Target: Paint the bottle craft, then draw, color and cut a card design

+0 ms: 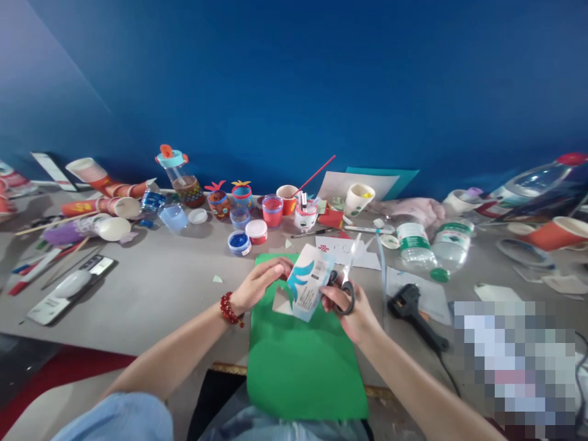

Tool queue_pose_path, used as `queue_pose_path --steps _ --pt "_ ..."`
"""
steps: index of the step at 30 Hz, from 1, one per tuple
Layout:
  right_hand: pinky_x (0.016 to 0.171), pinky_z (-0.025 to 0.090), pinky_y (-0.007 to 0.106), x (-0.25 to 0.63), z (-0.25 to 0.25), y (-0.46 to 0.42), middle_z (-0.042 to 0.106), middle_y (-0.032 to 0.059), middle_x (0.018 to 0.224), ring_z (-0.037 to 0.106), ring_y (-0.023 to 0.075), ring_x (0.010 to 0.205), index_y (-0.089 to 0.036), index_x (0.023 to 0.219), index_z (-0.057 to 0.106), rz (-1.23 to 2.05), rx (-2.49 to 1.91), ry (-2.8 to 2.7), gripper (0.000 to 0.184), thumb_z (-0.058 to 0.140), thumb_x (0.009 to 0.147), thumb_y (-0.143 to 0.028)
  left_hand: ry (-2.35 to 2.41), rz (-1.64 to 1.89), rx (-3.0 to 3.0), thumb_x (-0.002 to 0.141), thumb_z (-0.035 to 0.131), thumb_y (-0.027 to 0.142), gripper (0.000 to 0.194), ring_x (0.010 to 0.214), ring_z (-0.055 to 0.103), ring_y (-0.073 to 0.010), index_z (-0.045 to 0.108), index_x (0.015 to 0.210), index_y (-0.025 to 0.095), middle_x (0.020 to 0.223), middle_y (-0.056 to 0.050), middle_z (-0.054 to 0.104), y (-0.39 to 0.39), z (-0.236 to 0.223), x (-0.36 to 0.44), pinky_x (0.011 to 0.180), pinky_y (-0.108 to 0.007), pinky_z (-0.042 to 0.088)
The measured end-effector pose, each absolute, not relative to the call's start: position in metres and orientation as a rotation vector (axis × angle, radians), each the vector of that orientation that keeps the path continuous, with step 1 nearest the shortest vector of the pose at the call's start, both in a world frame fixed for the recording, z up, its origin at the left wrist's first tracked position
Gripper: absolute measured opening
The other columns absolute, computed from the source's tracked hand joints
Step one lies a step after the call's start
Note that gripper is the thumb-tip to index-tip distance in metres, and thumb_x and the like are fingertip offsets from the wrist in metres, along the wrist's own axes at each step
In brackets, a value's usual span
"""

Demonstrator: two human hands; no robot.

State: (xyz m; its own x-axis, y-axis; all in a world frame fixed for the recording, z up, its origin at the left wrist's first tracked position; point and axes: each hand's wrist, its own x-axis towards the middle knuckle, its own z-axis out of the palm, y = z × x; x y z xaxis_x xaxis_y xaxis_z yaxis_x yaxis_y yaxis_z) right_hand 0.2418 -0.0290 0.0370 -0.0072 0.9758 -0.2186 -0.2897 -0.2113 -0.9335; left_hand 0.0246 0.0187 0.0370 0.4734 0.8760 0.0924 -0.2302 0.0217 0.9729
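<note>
A white card with blue print [309, 283] is held up between my two hands. My left hand [261, 283], with a red bead bracelet at the wrist, grips its left side, some fingers hidden behind it. My right hand [351, 306] holds black-handled scissors [351, 260], blades pointing up and away, while its thumb and fingers also touch the card's right edge. Beneath both hands a green sheet [303, 367] extends over the table's front edge. A small brownish flap [281, 302] shows behind the card's lower left; I cannot tell whether it is attached.
Paint pots [239, 242] and decorated cups [219, 205] stand at the back. To the right are a black glue gun [416, 312] with its cord and cut plastic bottles [414, 245]. A phone [73, 288] and paper-cup crafts [98, 207] lie left. The blue wall [294, 92] bounds the table.
</note>
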Motion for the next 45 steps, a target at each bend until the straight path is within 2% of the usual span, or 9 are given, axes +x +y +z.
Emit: queue_pose_path --steps 4,7,9,12,16,19,25,34,45 --pt "0.048 0.050 0.021 0.240 0.055 -0.027 0.061 -0.0026 0.057 0.059 0.0114 0.053 -0.018 0.067 0.056 1.379 -1.125 -0.514 0.038 0.088 0.052 -0.032 0.560 1.035 1.071 0.082 0.058 0.068 0.060 0.105 0.060 -0.0254 0.060 0.117 0.020 0.122 -0.014 0.060 0.012 0.030 0.034 0.085 -0.038 0.052" --pt "0.052 0.054 0.023 0.231 0.058 -0.027 0.064 -0.0014 0.061 0.063 0.0132 0.057 -0.018 0.072 0.059 1.360 -1.094 -0.442 0.040 0.089 0.052 -0.033 0.499 0.937 1.169 0.065 0.083 0.054 0.071 0.107 0.061 -0.0282 0.058 0.122 0.021 0.124 -0.015 0.061 0.001 0.026 0.042 0.084 -0.039 0.053" --pt "0.055 0.055 0.024 0.221 0.054 -0.027 0.066 0.0000 0.063 0.064 0.0139 0.058 -0.017 0.075 0.060 1.355 -1.075 -0.465 0.039 0.089 0.055 -0.036 0.557 0.954 1.203 0.069 0.082 0.049 0.059 0.089 0.066 -0.0229 0.060 0.115 0.019 0.103 -0.011 0.068 -0.006 0.026 0.047 0.077 -0.036 0.054" --pt "0.056 0.055 0.027 0.209 0.046 -0.028 0.067 0.0015 0.065 0.063 0.0150 0.057 -0.016 0.080 0.062 1.373 -1.082 -0.572 0.039 0.086 0.060 -0.040 0.737 1.030 1.192 0.082 0.071 0.049 0.037 0.065 0.062 -0.0163 0.063 0.095 0.015 0.075 -0.004 0.067 -0.010 0.028 0.051 0.066 -0.033 0.053" --pt "0.052 0.048 0.026 0.222 0.046 -0.035 0.063 0.0006 0.062 0.057 0.0134 0.051 -0.016 0.081 0.062 1.218 -1.194 -0.956 0.038 0.076 0.073 -0.050 0.793 1.151 1.061 0.083 0.071 0.047 0.035 0.057 0.058 -0.0123 0.061 0.083 0.013 0.067 -0.002 0.064 -0.005 0.029 0.047 0.056 -0.027 0.049" --pt "0.052 0.042 0.025 0.253 0.050 -0.047 0.058 -0.0002 0.060 0.053 0.0125 0.052 -0.017 0.074 0.061 1.126 -1.292 -1.292 0.039 0.073 0.075 -0.054 0.784 1.201 1.016 0.082 0.072 0.043 0.033 0.052 0.055 -0.0101 0.059 0.078 0.014 0.061 0.000 0.062 0.000 0.033 0.040 0.051 -0.023 0.044" --pt "0.049 0.038 0.023 0.293 0.043 -0.068 0.059 0.0006 0.054 0.057 0.0143 0.050 -0.019 0.064 0.051 1.619 -1.425 -1.711 0.047 0.071 0.074 -0.059 0.768 1.223 0.983 0.081 0.072 0.040 0.030 0.047 0.050 -0.0080 0.057 0.077 0.015 0.056 0.002 0.058 -0.001 0.040 0.033 0.047 -0.021 0.039" --pt "0.048 0.033 0.022 0.277 0.062 -0.050 0.064 0.0040 0.053 0.052 0.0120 0.048 -0.018 0.064 0.051 1.702 -1.378 -1.742 0.055 0.067 0.072 -0.070 0.767 1.033 1.126 0.081 0.070 0.049 0.038 0.044 0.049 -0.0078 0.055 0.075 0.015 0.054 0.002 0.057 -0.007 0.036 0.033 0.044 -0.021 0.039" --pt "0.047 0.031 0.023 0.271 0.059 -0.048 0.060 0.0017 0.047 0.048 0.0103 0.044 -0.019 0.059 0.049 1.705 -1.396 -1.719 0.061 0.062 0.071 -0.078 0.765 0.968 1.150 0.079 0.071 0.051 0.040 0.042 0.047 -0.0064 0.055 0.077 0.015 0.054 0.003 0.057 -0.007 0.048 0.032 0.042 -0.019 0.037"
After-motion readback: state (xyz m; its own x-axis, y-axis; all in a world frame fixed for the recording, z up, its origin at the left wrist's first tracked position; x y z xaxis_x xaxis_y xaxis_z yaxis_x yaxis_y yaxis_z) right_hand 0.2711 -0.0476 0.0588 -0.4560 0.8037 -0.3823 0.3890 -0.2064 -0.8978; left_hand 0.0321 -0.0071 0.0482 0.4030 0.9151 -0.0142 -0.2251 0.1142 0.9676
